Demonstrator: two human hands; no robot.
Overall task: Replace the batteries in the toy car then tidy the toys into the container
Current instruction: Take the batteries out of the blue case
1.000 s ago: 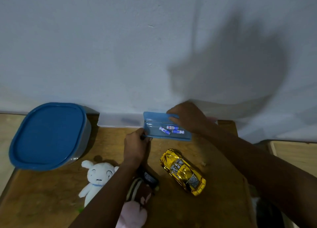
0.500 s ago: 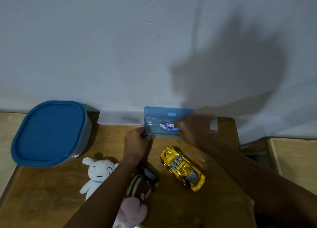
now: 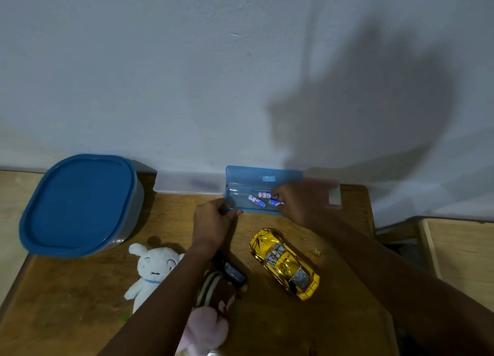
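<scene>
Left hand: I see my left hand (image 3: 213, 222) with finger and thumb pinched on the near left corner of the blue case (image 3: 238, 192), the other fingers curled under.
Right hand: my right hand (image 3: 296, 200) reaches into the right half of the case, fingers bent down. The fingertips touch the right-most battery, but it is blurred and I cannot tell whether they have a grip on it.
Blue case: it lies open at the middle of the desk's far edge, its lid standing up against the wall (image 3: 160, 74).
Batteries: three batteries (image 3: 256, 201) lie loose on the case floor, close together and at different angles.
Toy car: the gold toy car (image 3: 283, 262) sits on its wheels right of the desk's middle, slanted, near the case but apart from both hands.
Container: the container (image 3: 77, 203) with its blue lid on fills the far left corner of the desk (image 3: 280, 315).
Toys: a white plush (image 3: 153, 270) lies left of my left forearm. A brown striped plush (image 3: 213, 288) and a pink plush (image 3: 205, 329) lie towards the near edge, partly under that forearm.
Other things: a clear box (image 3: 187, 185) rests on the far edge, touching the blue case's left side. A black object (image 3: 234, 271) lies just beside the brown plush. A small pale block (image 3: 334, 196) sits near the far right corner.
</scene>
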